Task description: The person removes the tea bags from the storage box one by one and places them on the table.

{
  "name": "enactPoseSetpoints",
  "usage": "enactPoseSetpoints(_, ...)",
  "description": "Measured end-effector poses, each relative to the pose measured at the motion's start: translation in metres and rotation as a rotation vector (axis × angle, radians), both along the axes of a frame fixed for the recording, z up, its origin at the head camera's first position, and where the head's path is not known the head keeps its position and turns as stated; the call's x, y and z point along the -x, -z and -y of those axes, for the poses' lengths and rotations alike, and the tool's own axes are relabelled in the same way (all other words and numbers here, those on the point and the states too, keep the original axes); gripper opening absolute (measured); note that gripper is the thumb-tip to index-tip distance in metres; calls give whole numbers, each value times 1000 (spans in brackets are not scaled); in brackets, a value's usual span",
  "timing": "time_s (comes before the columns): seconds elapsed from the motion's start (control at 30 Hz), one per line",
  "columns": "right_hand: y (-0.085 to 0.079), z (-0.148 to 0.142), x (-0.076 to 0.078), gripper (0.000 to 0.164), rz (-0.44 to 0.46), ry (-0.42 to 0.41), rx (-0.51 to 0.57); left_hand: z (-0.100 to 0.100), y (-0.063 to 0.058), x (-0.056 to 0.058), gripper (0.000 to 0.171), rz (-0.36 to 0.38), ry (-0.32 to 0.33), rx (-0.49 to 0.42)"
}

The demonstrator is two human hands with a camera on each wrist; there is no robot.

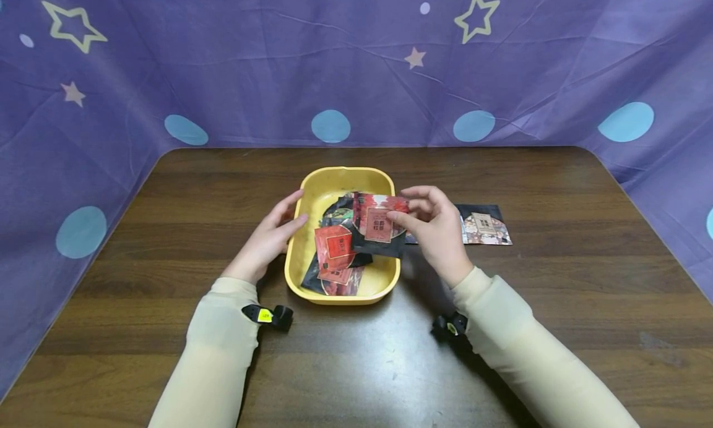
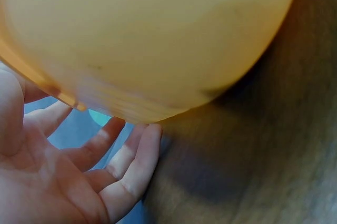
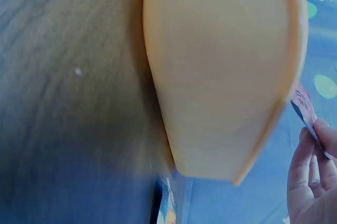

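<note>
A yellow plastic basin [image 1: 343, 299] stands mid-table with several small red and black printed sachets [image 1: 337, 245] lying loosely in it. My left hand [image 1: 267, 239] holds the basin's left side, thumb at the rim and fingers along the outer wall. In the left wrist view, those fingertips [image 2: 152, 132] meet the basin's outside. Between thumb and fingers, my right hand [image 1: 437, 230] pinches the right edge of a red and black sachet [image 1: 379, 224], held above the basin's right rim. The right wrist view shows this pinched sachet [image 3: 303, 100] almost edge-on.
To the right of the basin, sachets with pale printed patterns [image 1: 483, 225] lie on the wooden table [image 1: 557, 279], partly behind my right hand. A purple cloth [image 1: 250, 75] with stars and dots hangs behind the table and at its sides.
</note>
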State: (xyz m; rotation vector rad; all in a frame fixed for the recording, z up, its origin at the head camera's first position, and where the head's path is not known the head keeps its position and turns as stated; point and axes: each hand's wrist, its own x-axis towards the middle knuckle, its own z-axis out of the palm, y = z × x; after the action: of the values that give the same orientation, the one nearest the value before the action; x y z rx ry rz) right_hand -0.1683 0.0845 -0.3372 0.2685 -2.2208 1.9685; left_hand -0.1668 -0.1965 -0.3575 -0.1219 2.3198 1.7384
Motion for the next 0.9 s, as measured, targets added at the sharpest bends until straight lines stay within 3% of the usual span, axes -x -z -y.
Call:
enactPoseSetpoints(0.43, -7, -32, 1, 29, 83, 63, 204, -1, -1, 0, 60, -3, 3, -5)
enactPoseSetpoints(0.57, -11, -44, 1, 27, 105, 49, 263, 0, -1, -1, 60, -9, 7, -13)
enactPoseSetpoints(0.9, -7, -71, 2, 26, 145, 29, 285, 0, 0, -2, 60, -12, 8, -23)
